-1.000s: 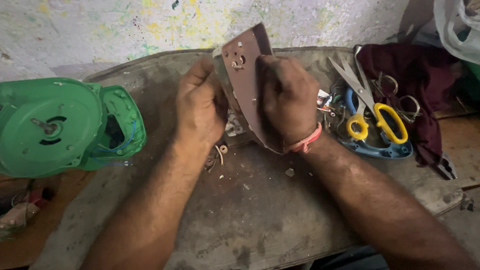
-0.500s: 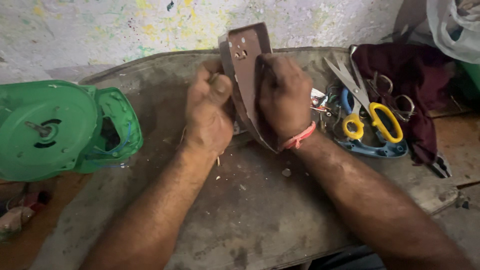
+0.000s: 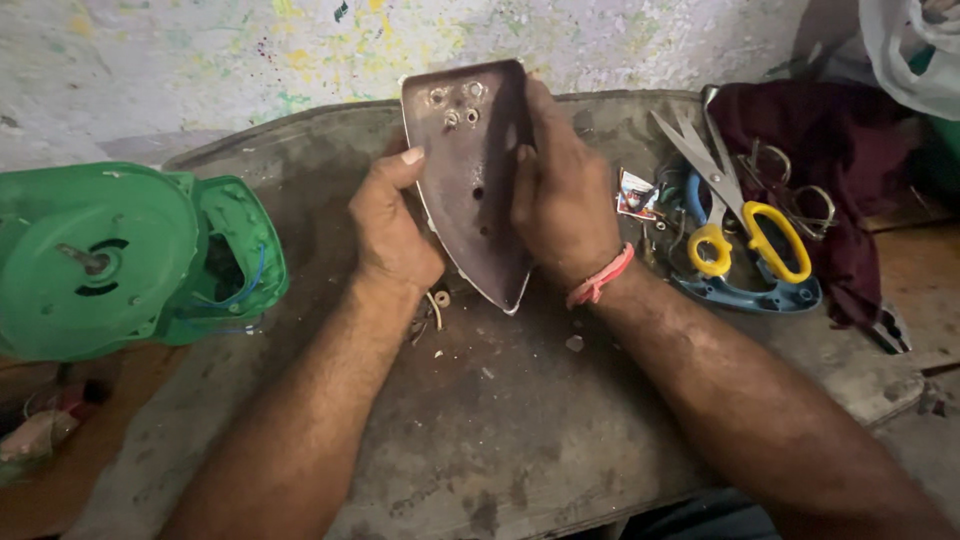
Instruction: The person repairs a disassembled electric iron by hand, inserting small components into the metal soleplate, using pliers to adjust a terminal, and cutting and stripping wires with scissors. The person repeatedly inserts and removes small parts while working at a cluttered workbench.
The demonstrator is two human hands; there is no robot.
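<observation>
The iron soleplate (image 3: 470, 180) stands on edge above the middle of the worn grey worktable (image 3: 560, 440), its pointed tip down near the table surface and its broad end up, toward the paint-flecked wall (image 3: 200, 60). We see its dark brown face with a cluster of small holes and screws near the top. Our left hand (image 3: 390, 235) grips the left edge, thumb laid on the face and fingers wrapped behind it, out of sight. Our right hand (image 3: 560, 200) clamps the right edge, fingers pressed together along the plate; a pink thread band (image 3: 600, 280) circles that wrist. Left of the hands lies a green plastic motor housing (image 3: 120, 260). To the right, yellow-handled scissors (image 3: 740, 220) rest beside a dark red cloth (image 3: 840, 170). Small bits of debris (image 3: 440, 300) lie under the tip
</observation>
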